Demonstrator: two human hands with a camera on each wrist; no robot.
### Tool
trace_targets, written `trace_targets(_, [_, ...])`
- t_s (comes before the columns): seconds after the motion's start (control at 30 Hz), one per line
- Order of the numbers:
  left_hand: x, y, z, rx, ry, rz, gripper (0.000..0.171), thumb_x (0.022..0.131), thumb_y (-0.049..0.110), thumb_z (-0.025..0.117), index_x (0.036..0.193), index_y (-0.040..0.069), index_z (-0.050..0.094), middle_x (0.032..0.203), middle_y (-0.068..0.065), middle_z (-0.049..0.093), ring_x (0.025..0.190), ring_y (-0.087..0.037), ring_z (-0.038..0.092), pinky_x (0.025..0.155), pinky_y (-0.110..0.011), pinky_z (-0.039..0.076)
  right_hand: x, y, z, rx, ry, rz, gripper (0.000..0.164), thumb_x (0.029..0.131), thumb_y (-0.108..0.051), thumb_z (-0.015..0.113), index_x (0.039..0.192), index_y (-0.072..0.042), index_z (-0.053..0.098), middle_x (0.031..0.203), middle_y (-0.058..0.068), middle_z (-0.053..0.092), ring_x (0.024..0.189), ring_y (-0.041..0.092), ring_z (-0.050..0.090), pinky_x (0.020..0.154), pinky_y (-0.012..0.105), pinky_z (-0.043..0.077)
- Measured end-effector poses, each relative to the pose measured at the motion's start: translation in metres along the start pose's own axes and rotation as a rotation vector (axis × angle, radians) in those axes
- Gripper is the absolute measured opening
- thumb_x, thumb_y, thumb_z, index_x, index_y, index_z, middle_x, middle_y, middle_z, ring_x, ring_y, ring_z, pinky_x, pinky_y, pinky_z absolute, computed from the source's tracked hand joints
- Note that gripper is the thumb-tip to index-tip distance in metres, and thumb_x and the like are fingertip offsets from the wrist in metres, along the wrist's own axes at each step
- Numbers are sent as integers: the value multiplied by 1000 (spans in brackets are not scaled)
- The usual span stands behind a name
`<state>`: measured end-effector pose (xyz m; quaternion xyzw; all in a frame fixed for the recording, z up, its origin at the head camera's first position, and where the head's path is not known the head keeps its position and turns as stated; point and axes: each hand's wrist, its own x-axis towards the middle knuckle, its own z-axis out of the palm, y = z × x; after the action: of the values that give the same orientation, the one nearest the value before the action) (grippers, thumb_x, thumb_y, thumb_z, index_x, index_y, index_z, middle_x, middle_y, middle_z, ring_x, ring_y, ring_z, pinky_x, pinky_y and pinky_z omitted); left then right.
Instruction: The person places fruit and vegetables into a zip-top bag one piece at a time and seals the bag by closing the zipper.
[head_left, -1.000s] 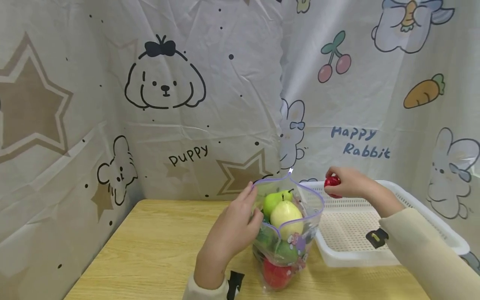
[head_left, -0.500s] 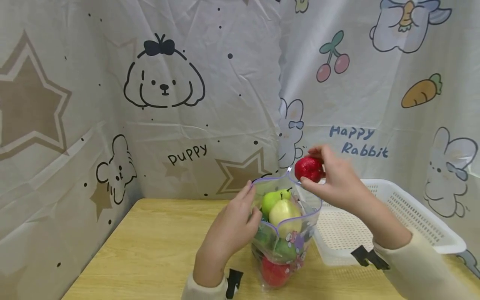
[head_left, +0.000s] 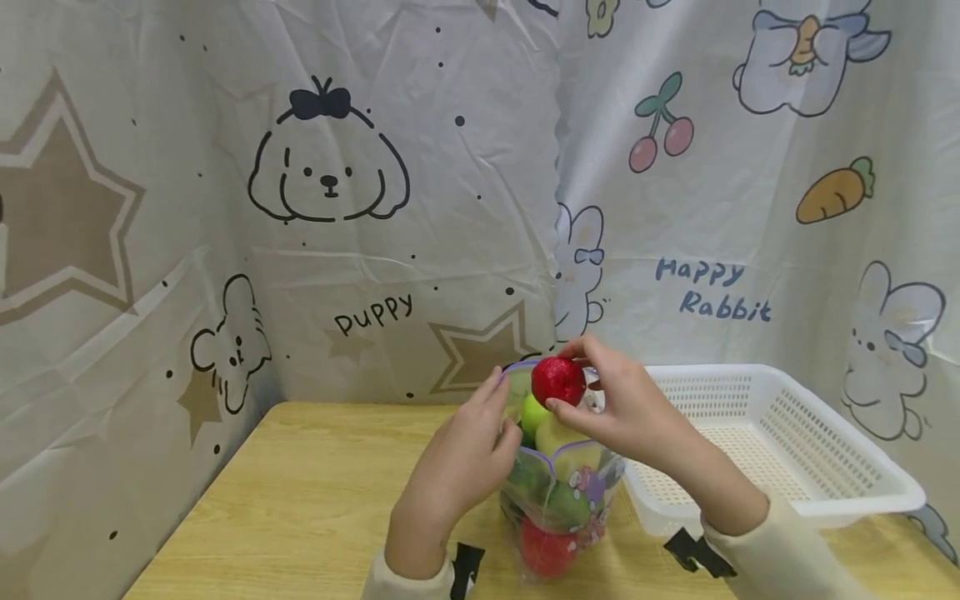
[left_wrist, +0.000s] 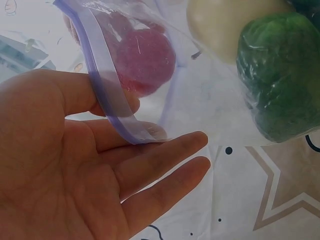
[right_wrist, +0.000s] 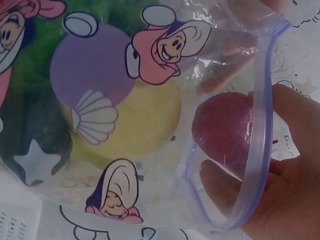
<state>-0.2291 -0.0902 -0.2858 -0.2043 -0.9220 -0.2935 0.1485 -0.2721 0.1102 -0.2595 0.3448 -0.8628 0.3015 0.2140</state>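
Note:
A clear zip bag (head_left: 555, 492) with a purple rim stands upright on the table, its mouth open. Inside are a green pear (head_left: 533, 414), a pale yellow pear (head_left: 558, 435), dark green produce (head_left: 566, 505) and a red round item (head_left: 547, 548) at the bottom. My left hand (head_left: 457, 462) holds the bag's left rim, thumb and fingers on either side of it, other fingers extended. My right hand (head_left: 630, 408) grips a shiny red apple (head_left: 558, 382) at the bag's mouth, above the pears. Through the film, the apple (right_wrist: 223, 127) shows a short stem.
A white perforated basket (head_left: 847, 492) stands to the right of the bag, behind the right forearm. The wooden table (head_left: 315, 492) extends to the left. A printed cloth (head_left: 420, 208) hangs close behind the table and at both sides.
My right hand has carried the apple from over the white basket leftward, then down to the bag's mouth. The left hand has stayed at the bag's rim.

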Motion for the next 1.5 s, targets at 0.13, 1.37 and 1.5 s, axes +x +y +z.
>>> trace_targets(0.13, [1, 0, 0, -2, 6, 7, 51, 91, 17, 43, 139, 1, 40, 152, -15, 31, 42, -5, 26, 46, -22, 37, 0, -1, 3, 3, 1, 2, 47, 75, -27, 74, 114, -13, 51, 107, 3, 66, 91, 10, 60, 70, 34, 59])
trace_targets(1.37, [9, 8, 17, -88, 289, -32, 39, 90, 18, 49, 124, 0, 59, 133, -12, 57, 60, -8, 49, 61, -30, 49, -65, -37, -11, -50, -174, 185, 34, 83, -57, 53, 94, -26, 63, 56, -16, 54, 50, -2, 48, 49, 22, 46])
trace_targets(1.5, [11, 10, 17, -173, 387, -134, 39, 90, 22, 52, 120, 0, 61, 128, -12, 59, 63, -11, 58, 58, -33, 55, -60, -36, 0, -16, -117, 185, 42, 73, -62, 62, 82, -21, 56, 67, -9, 62, 58, -2, 56, 54, 21, 53])
